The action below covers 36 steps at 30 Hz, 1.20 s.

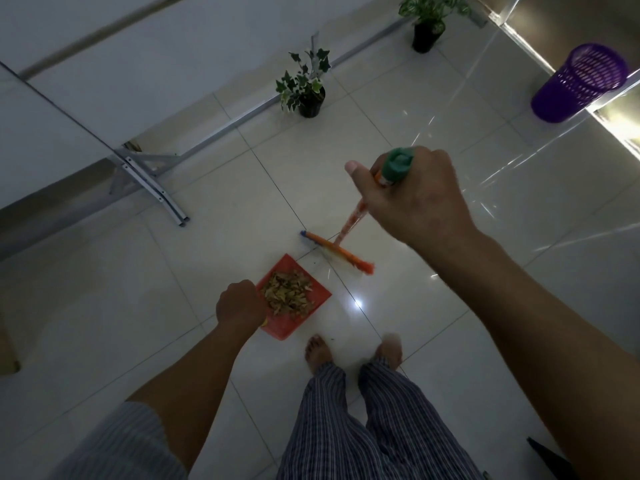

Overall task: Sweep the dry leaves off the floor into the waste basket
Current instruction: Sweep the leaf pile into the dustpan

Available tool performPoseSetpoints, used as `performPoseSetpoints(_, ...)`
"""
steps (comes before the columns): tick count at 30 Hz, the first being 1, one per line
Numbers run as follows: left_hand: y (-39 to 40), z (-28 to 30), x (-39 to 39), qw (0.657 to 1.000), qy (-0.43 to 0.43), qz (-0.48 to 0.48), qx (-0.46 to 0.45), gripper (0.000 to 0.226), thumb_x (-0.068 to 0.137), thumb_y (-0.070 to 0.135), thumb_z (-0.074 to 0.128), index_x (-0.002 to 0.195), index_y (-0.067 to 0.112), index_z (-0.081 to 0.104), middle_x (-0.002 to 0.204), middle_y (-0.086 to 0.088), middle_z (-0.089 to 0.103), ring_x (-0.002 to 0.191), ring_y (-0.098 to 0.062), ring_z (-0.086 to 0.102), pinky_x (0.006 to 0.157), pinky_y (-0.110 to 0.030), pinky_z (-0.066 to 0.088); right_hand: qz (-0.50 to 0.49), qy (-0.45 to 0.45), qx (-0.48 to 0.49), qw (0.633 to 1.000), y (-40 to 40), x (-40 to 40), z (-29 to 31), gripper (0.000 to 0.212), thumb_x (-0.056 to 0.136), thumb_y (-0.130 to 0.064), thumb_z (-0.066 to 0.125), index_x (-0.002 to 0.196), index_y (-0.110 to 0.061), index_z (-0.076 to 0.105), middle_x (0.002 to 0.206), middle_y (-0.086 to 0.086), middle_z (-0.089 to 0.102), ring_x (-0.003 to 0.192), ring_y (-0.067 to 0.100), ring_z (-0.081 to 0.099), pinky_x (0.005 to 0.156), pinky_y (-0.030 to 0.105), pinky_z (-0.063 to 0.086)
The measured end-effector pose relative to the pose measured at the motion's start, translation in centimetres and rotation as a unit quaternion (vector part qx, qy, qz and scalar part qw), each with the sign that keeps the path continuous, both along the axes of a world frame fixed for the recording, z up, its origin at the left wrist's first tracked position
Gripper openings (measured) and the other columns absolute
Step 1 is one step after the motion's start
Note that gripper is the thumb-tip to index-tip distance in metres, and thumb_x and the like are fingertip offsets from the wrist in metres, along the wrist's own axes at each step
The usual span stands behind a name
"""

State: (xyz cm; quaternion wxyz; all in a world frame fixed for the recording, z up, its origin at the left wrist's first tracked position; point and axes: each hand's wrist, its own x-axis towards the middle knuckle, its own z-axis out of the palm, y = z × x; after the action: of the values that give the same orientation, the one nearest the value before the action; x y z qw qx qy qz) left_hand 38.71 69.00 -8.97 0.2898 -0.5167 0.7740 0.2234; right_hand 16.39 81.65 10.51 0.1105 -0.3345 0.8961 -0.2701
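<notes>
A heap of dry brown leaves (287, 295) lies in a red dustpan (317, 289) on the pale tiled floor, just ahead of my bare feet. My left hand (239, 303) grips the dustpan's handle, which the fist hides. My right hand (412, 195) grips the green top of a broom handle (398, 166). The orange broom head (337, 250) rests on the floor just beyond the dustpan's far edge. A purple mesh waste basket (580, 83) stands at the far right, well away from the dustpan.
Two potted green plants (306, 86) (427, 20) stand on the floor ahead. A metal folding table leg (152, 183) lies to the left under a white table. A bright glass edge (540, 57) runs behind the basket.
</notes>
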Motion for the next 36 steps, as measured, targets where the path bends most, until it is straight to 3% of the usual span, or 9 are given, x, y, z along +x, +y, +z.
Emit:
performPoseSetpoints(5,0.4,-0.7,-0.4,0.999,0.006,-0.025,-0.021,0.029,0.078,0.017,0.064,0.101,0.003,0.057,0.105,-0.016,0.059,0.097,-0.033,0.06,0.073,-0.034,0.051,0.04,-0.014,0.021,0.999,-2.3,3.5,-2.3,0.053,0.097,-0.054,0.053,0.054,-0.026,0.04,0.052,-0.006,0.045,0.048,0.005,0.044,0.048,0.021,0.032)
performPoseSetpoints(9,0.9,-1.1,-0.2,0.999,0.022,-0.025,-0.024,0.024,0.082,0.018,0.057,0.102,0.003,0.058,0.106,-0.016,0.06,0.097,-0.032,0.06,0.075,-0.035,0.052,0.054,-0.064,0.024,0.996,-2.3,4.5,-3.9,0.053,0.096,-0.055,0.054,0.059,-0.017,0.056,0.054,-0.001,0.055,0.05,0.011,0.053,0.049,0.024,0.043)
performPoseSetpoints(12,0.9,-1.1,0.2,0.999,0.029,-0.022,-0.026,0.026,0.083,0.021,0.058,0.102,0.003,0.057,0.106,-0.017,0.059,0.098,-0.033,0.06,0.076,-0.036,0.052,0.05,-0.077,0.015,0.996,-1.4,4.8,-4.3,0.056,0.094,-0.059,0.051,0.072,-0.01,0.068,0.06,0.005,0.065,0.055,0.018,0.062,0.057,0.038,0.057)
performPoseSetpoints(18,0.1,-0.1,0.0,0.999,0.048,-0.01,-0.018,0.018,0.074,0.017,0.064,0.083,0.008,0.051,0.096,-0.014,0.061,0.088,-0.031,0.062,0.069,-0.033,0.054,0.035,-0.048,0.021,0.998,-0.5,2.8,-0.8,0.057,0.091,-0.063,0.047,0.078,-0.013,0.068,0.062,0.002,0.065,0.056,0.015,0.062,0.058,0.033,0.058)
performPoseSetpoints(22,-0.8,1.0,-1.2,0.997,0.066,-0.024,-0.029,0.019,0.075,0.014,0.062,0.089,0.005,0.054,0.099,-0.017,0.059,0.091,-0.033,0.061,0.071,-0.033,0.053,0.008,-0.001,-0.004,1.0,0.4,0.4,2.5,0.053,0.093,-0.061,0.051,0.079,-0.013,0.069,0.061,0.0,0.062,0.053,0.011,0.06,0.052,0.024,0.051)
performPoseSetpoints(29,-0.2,3.2,-6.0,0.992,0.094,-0.066,-0.049,0.027,0.074,0.011,0.06,0.099,0.001,0.055,0.106,-0.02,0.057,0.099,-0.036,0.058,0.079,-0.036,0.052,-0.049,0.049,-0.026,0.997,3.3,-3.1,5.7,0.062,0.089,-0.067,0.049,0.075,-0.009,0.068,0.061,0.004,0.063,0.056,0.017,0.062,0.061,0.04,0.058)
performPoseSetpoints(36,2.0,6.4,-13.8,0.987,0.124,-0.101,-0.031,0.019,0.062,0.017,0.064,0.075,0.008,0.053,0.088,-0.015,0.063,0.08,-0.03,0.064,0.065,-0.032,0.054,-0.116,0.06,-0.062,0.989,8.6,-7.9,7.9,0.059,0.091,-0.062,0.053,0.074,-0.008,0.068,0.062,0.006,0.065,0.056,0.018,0.064,0.062,0.043,0.059)
